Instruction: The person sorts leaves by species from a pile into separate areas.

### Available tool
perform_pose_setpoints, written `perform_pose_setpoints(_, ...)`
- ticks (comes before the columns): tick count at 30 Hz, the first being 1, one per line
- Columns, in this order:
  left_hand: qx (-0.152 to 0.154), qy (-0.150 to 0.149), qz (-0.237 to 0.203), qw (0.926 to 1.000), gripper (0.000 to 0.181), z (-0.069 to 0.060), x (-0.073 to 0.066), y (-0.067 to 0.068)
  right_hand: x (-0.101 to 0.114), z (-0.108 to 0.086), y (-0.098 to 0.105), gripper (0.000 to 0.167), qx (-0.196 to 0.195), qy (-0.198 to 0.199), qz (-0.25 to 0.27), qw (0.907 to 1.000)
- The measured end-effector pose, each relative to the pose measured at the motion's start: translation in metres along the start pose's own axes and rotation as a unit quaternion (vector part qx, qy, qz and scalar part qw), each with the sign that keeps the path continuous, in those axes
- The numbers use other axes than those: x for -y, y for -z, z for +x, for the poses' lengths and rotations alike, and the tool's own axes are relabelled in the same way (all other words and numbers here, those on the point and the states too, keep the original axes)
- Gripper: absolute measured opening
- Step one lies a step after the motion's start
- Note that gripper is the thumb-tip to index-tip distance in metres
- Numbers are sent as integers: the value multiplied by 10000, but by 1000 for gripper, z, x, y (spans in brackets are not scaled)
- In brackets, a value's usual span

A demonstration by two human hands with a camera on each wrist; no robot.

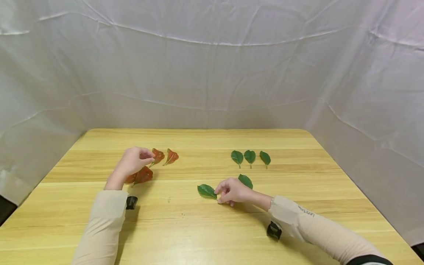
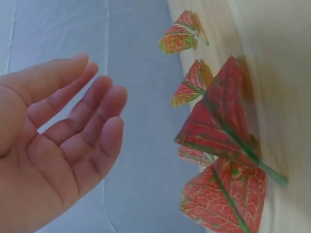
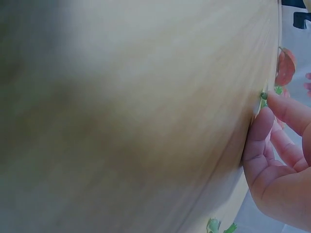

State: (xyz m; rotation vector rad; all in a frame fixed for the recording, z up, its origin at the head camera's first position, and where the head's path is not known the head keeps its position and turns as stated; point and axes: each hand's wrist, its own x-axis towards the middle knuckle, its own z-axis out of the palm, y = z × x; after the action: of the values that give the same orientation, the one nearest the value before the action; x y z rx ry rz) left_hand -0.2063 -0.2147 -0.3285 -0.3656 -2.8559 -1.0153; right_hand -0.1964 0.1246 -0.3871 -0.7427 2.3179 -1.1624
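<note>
In the head view, my left hand (image 1: 134, 161) is over the red leaves at the left, its fingertips by a red leaf (image 1: 158, 156). The left wrist view shows that hand (image 2: 73, 126) with bent, spread fingers and nothing between them. A larger red leaf (image 1: 144, 175) lies beneath it, partly covering another. My right hand (image 1: 233, 190) has thumb and forefinger at the stem end of a green leaf (image 1: 206, 190), seeming to pinch it low at the table. Another green leaf (image 1: 245, 180) lies behind this hand, partly hidden.
Several green leaves stand in a row at the back right, among them a middle one (image 1: 250, 156). A separate red leaf (image 1: 171, 156) lies at the back left. The wooden table (image 1: 185, 235) is bordered by a pale hanging sheet (image 1: 212, 73).
</note>
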Motion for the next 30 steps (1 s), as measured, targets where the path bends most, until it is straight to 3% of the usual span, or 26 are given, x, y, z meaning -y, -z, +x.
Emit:
perform_pose_setpoints(8, 52, -77, 155, 9998, 15, -2, 6, -1, 2, 0, 1, 20, -5, -31, -49, 10000)
perform_pose_setpoints(16, 462, 309, 291, 9980, 23, -4, 14, 2, 4, -1, 0, 19, -43, -80, -26, 10000)
perform_pose_setpoints(21, 561, 498, 285, 9968, 24, -5, 16, 4, 3, -1, 0, 19, -64, -5, -90, 9999)
perform_pose_setpoints(30, 671, 548, 421, 9954, 24, -5, 23, 3, 3, -2, 0, 19, -27, 85, -47, 9999)
